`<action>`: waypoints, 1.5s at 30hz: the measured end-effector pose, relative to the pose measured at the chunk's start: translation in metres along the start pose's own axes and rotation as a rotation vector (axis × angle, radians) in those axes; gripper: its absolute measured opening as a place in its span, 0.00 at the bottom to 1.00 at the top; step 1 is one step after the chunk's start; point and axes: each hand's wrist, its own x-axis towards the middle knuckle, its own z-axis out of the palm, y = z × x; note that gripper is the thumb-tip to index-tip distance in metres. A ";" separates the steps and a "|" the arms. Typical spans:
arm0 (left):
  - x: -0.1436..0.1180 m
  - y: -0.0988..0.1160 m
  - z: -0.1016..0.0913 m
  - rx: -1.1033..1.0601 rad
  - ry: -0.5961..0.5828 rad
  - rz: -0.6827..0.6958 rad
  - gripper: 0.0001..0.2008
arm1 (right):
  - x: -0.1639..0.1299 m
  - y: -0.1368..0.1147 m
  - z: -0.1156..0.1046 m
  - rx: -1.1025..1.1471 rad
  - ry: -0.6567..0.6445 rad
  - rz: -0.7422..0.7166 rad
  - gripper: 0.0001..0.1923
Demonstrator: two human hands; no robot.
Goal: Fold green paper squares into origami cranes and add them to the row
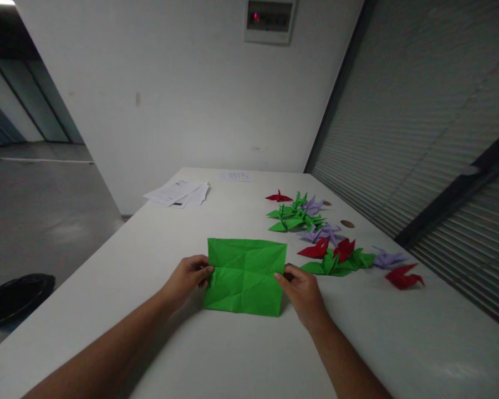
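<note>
A creased sheet of green origami paper (243,280) is stretched between my two hands, just over the white table (241,363). Fold lines cross near its middle. My left hand (191,277) pinches the left edge with the thumb in front and the fingers behind. At the right edge, my right hand (301,288) grips the sheet the same way. Close to the right hand lie folded paper cranes: green ones (330,265), a red one (316,249) and purple ones (322,233).
Another red crane (404,277) sits alone near the right edge. More cranes are grouped farther back, beside round cable holes (347,224). Printed papers (178,193) overlap at the far left. A black bin (19,299) stands on the floor at left; window blinds (424,111) line the right.
</note>
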 end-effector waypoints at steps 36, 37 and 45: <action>-0.024 0.012 0.005 0.924 -0.747 0.685 0.39 | -0.070 -0.044 -0.004 -0.966 -0.610 -0.568 0.27; -0.024 0.011 0.004 0.924 -0.748 0.682 0.40 | -0.067 -0.042 -0.013 -0.947 -0.636 -0.553 0.29; -0.021 0.009 0.003 0.902 -0.735 0.669 0.45 | -0.042 -0.014 -0.049 -0.824 -0.645 -0.712 0.26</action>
